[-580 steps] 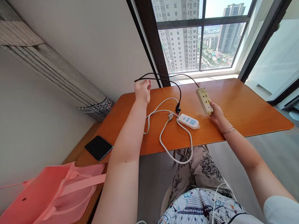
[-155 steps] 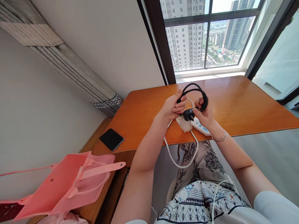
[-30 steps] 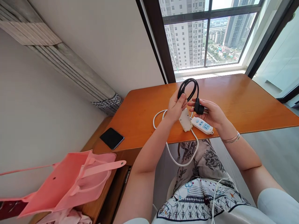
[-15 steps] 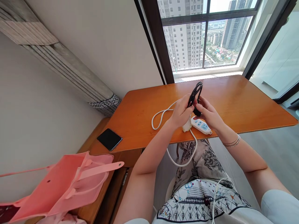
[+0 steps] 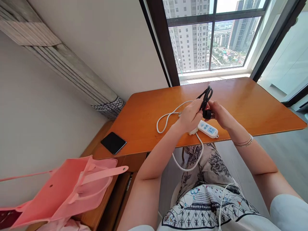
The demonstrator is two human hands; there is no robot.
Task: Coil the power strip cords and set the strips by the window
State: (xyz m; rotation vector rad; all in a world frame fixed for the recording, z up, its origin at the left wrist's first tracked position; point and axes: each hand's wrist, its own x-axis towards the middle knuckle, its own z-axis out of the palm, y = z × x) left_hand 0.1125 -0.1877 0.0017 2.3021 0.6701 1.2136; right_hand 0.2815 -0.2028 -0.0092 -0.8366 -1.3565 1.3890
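Observation:
A looped black cable [image 5: 207, 95] is bunched in my left hand [image 5: 191, 116], whose fingers are closed round it. The cable's black plug [image 5: 207, 114] points right, its metal prongs toward my right hand [image 5: 220, 116]. The fingers of my right hand are bent close beside the plug; whether they grip it is hard to make out. Below both hands, a white power strip [image 5: 208, 129] with blue socket faces lies near the table's front edge. Its white cord [image 5: 160, 123] loops over the table to the left, and another stretch hangs below the edge.
A black phone [image 5: 113, 143] lies at the left end of the wooden table [image 5: 141, 112]. An open pink bag [image 5: 69, 186] stands at the lower left. Beyond the table is a window [image 5: 211, 45]. A thin white cable [image 5: 220, 208] crosses my lap.
My hands and the black cable have shifted slightly right. The black plug has turned from pointing down to pointing right, and its prongs now show.

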